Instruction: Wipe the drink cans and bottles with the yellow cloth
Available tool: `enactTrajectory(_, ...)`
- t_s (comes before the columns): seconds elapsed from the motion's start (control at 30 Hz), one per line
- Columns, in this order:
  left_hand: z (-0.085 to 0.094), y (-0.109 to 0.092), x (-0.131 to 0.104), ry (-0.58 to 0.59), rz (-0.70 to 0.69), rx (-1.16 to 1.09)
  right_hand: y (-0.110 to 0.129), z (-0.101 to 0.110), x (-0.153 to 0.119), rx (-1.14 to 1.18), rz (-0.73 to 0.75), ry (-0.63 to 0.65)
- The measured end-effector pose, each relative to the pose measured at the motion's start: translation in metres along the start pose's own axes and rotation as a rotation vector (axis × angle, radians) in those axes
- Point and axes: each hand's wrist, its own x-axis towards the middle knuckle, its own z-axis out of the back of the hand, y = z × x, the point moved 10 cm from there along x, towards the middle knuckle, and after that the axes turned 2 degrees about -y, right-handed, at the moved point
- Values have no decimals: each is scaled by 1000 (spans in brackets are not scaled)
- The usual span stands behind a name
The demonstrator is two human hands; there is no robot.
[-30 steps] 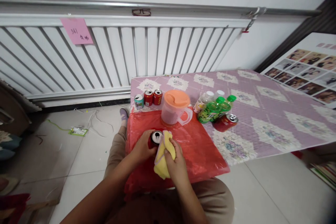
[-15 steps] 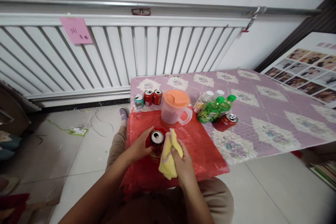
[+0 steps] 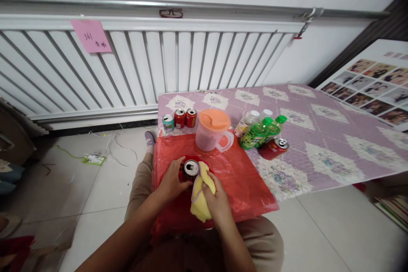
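An opened drink can (image 3: 191, 168), dark with a silver top, stands over the red plastic sheet (image 3: 236, 178) near the table's front edge. My left hand (image 3: 172, 179) is wrapped round its left side. A yellow cloth (image 3: 201, 202) with a purple edge is bunched in my right hand (image 3: 217, 199), which presses it against the can's right side. Just beyond the can is a clear pitcher (image 3: 205, 140) with an orange lid (image 3: 214, 119). The can's lower part is hidden by my hands and the cloth.
Several cans, among them a red one (image 3: 179, 119) and a teal one (image 3: 168, 123), stand at the back left. Green-capped bottles (image 3: 255, 136) and a larger red can (image 3: 274, 148) are right of the pitcher. A white radiator (image 3: 185, 59) lines the wall behind the table.
My right hand and the cloth have shifted slightly down and left, closer against the can. The can now sits more upright, and my left hand has moved a little further round it.
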Motion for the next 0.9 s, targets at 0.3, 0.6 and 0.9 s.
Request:
enactTrajectory(0.3,-9,-4,13,257,-67,-39,31,2,-4,1,132,-8)
enactTrajectory(0.6,-2,-4,7,98,-45,55,9,-6,-5,-141,173,63)
enactTrajectory(0.9,-8,-13,14,238,-76,-33,37,-6,-12,-278,344,60)
